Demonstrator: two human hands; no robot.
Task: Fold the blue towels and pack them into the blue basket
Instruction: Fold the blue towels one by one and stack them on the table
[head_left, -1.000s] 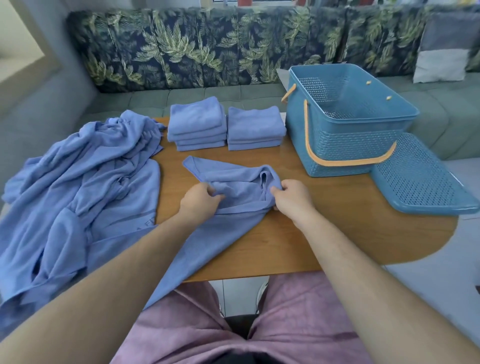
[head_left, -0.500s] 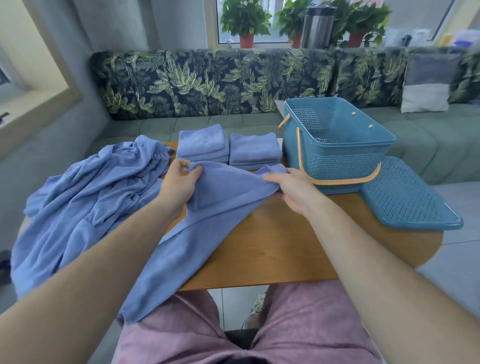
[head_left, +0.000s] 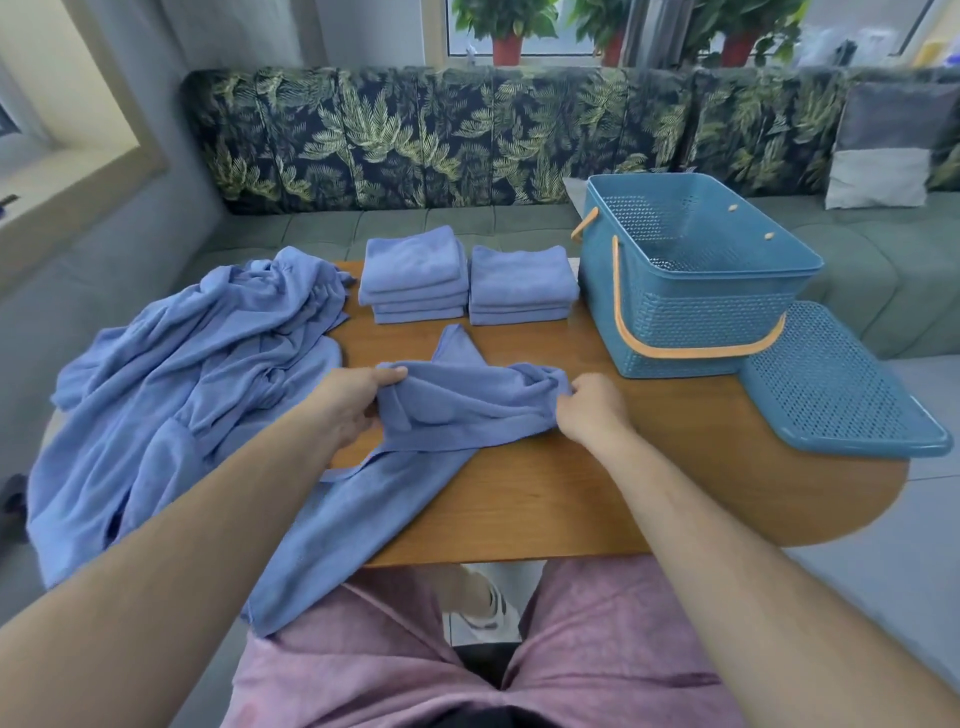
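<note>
A loose blue towel (head_left: 457, 410) lies bunched across the middle of the wooden table (head_left: 597, 483), one end hanging over the near edge. My left hand (head_left: 353, 405) grips its left fold and my right hand (head_left: 589, 408) pinches its right edge. Two stacks of folded blue towels (head_left: 415, 273) (head_left: 522, 283) sit side by side at the table's far edge. The blue basket (head_left: 691, 306) with an orange handle stands to their right; what I see of its inside holds nothing. A heap of unfolded blue towels (head_left: 182, 364) covers the table's left end.
The basket's perforated blue lid (head_left: 841, 384) lies flat at the table's right end, overhanging the edge. A leaf-patterned sofa (head_left: 441, 135) runs behind the table, with a grey cushion (head_left: 883, 150) at the right. Potted plants stand on the sill above.
Half a second ago both hands held the towel raised and stretched near the stacks. Now they have come down and back toward me, and the towel lies bunched on the table.
</note>
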